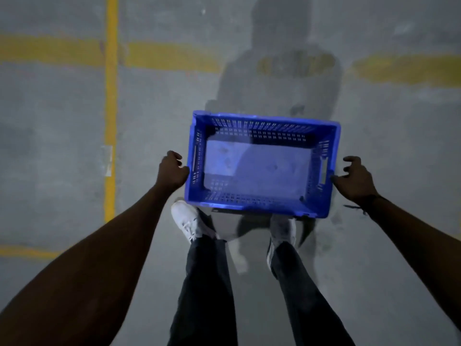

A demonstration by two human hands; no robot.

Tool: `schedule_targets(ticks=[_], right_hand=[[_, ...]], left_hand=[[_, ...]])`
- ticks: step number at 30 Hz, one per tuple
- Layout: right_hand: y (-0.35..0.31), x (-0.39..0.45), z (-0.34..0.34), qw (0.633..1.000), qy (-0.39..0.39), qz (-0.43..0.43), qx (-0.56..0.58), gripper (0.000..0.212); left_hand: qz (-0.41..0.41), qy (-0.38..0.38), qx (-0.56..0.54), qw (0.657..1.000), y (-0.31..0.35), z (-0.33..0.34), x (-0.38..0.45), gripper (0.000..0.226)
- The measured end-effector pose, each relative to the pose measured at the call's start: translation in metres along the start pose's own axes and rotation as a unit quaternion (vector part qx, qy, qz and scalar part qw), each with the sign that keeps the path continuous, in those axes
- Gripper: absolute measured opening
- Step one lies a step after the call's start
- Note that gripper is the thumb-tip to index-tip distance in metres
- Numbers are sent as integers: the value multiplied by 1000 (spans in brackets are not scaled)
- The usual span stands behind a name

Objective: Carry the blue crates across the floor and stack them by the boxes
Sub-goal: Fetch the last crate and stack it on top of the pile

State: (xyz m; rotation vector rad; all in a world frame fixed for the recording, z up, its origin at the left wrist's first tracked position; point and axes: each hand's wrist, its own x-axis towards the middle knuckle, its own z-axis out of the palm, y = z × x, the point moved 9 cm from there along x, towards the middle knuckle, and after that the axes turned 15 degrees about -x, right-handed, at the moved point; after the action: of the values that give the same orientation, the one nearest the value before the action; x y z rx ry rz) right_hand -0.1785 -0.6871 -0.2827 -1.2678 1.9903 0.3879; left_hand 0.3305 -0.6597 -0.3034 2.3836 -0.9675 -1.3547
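One blue slotted plastic crate [262, 203] sits low in front of my feet, empty, its long side across my view. It hides the toes of my shoes; I cannot tell whether it rests on the floor. My left hand [173, 171] is beside its left end wall, fingers loosely curled, thumb touching the rim, with nothing in the handle slot. My right hand [354, 178] is just off the right end wall. Its fingers are spread and only the thumb tip meets the crate's corner. No boxes or other crates are in view.
Grey concrete floor with yellow painted lines: one vertical line [111, 96] at the left, one horizontal band [174, 56] across the far side, and a short one [25, 250] at the near left. My shadow falls ahead over the crate. My white shoes [185, 221] stand just behind it.
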Motion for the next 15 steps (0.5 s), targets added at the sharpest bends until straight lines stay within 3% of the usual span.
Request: schedule_targets(ticks=[4,6,12,15], right_hand=[[24,59,46,999,10,41,27,88],[32,75,64,997,-9,62,55,82],[38,91,78,987,-57,83,122,77],[26,73,63,987,-69,69,129,74]], left_hand=[[7,35,-9,999,-25,31,59,72],[1,24,-14,1000,-32,44,76,72],[-2,-15,4,1000,-32,61,83,42],[-1,-23,6,1000,-21,46,63,60]])
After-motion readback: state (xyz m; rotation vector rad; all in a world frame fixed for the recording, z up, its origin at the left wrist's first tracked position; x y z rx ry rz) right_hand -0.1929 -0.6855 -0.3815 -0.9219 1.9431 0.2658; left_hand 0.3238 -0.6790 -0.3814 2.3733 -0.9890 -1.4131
